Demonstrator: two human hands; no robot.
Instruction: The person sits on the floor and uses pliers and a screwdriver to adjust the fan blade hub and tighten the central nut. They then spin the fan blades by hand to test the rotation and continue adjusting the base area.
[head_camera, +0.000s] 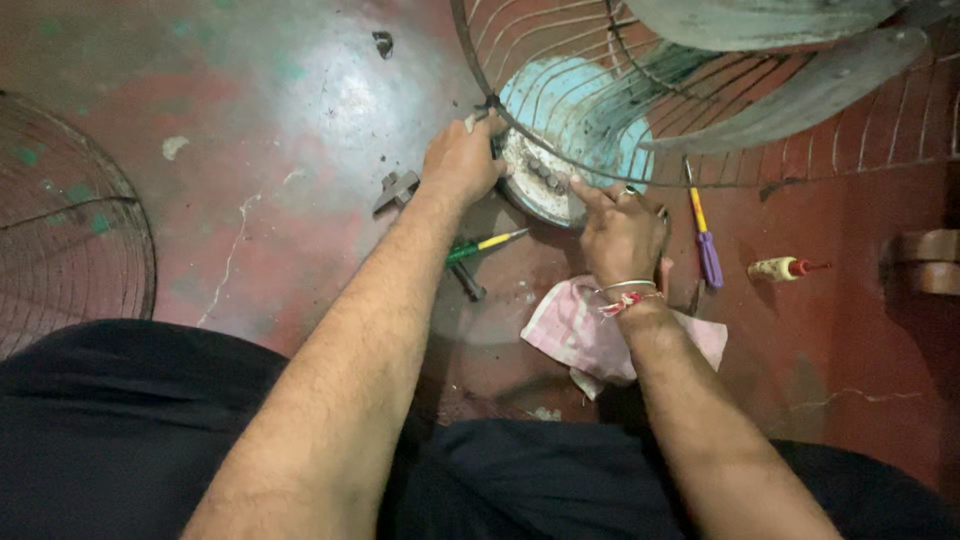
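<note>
- Left hand (462, 160) clamped on the wire guard (560, 150) rim; right hand (620, 232) loose, forefinger on the motor housing (575, 130)
- Risk: guard slips, pinching fingers; loose blades (800, 85) overhead

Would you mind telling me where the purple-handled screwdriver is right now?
In the head view, the purple-handled screwdriver lies on the red floor, just right of the right hand, under the fan guard rim.

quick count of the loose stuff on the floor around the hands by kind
screwdrivers: 2 (green and yellow, purple and yellow)
pink cloth: 1
small bottle with red tip: 1
dark metal bracket: 1
separate wire fan guard: 1
total: 6
</note>
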